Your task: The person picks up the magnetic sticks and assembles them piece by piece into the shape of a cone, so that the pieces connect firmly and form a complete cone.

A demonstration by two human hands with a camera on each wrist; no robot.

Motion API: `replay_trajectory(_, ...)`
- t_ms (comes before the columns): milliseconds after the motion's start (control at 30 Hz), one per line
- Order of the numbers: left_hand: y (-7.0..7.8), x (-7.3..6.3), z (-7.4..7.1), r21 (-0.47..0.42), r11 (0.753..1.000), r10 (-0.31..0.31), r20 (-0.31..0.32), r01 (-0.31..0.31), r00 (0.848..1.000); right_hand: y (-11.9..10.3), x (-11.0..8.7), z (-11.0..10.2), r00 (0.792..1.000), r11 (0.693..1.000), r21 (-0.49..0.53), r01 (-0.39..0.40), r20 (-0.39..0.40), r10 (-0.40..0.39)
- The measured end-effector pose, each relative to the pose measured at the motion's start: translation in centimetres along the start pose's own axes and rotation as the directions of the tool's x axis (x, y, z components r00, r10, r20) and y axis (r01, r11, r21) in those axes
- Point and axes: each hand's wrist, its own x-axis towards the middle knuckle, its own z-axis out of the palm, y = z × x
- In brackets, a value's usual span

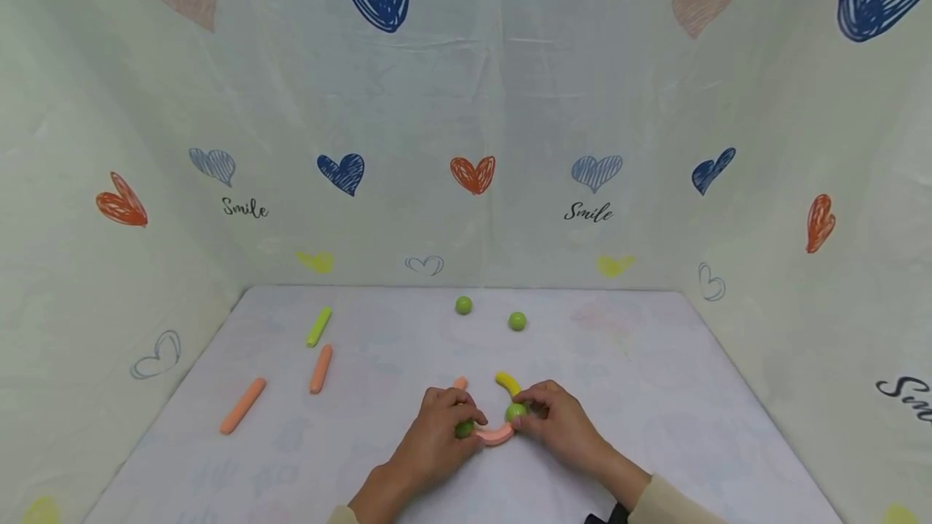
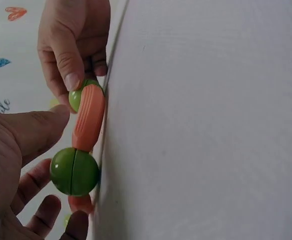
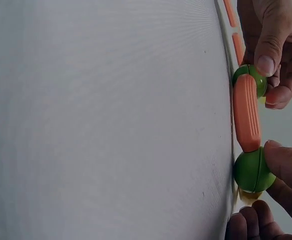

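A chain of toy pieces lies on the table in front of me. At its near side is an orange-pink curved stick (image 1: 497, 435) with ridges, running between a left green ball (image 2: 74, 171) and a right green ball (image 3: 255, 171). Beyond the left ball shows the tip of another orange-pink stick (image 1: 460, 382); a yellow curved stick (image 1: 507, 383) leads away from the right ball. My left hand (image 1: 440, 431) surrounds the left ball loosely, thumb and fingers spread apart. With thumb and fingers, my right hand (image 1: 564, 423) pinches the right ball.
Two loose green balls, one left (image 1: 463, 306) and one right (image 1: 517, 321), lie near the back edge of the white table (image 1: 626, 378). On the left are a yellow-green stick (image 1: 319, 327) and two straight orange sticks (image 1: 243, 406). A heart-printed curtain (image 1: 480, 103) encloses the table.
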Motion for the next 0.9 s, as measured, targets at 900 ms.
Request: replay_trajectory(900, -4.2, 8.1, -3.9, -0.155, 0.962, -0.255, -0.200, 0.227, 0.946, 0.5, -1.0, -0.2, 0.999, 0.998, 0.041, 0.041, -0.001, -0.041)
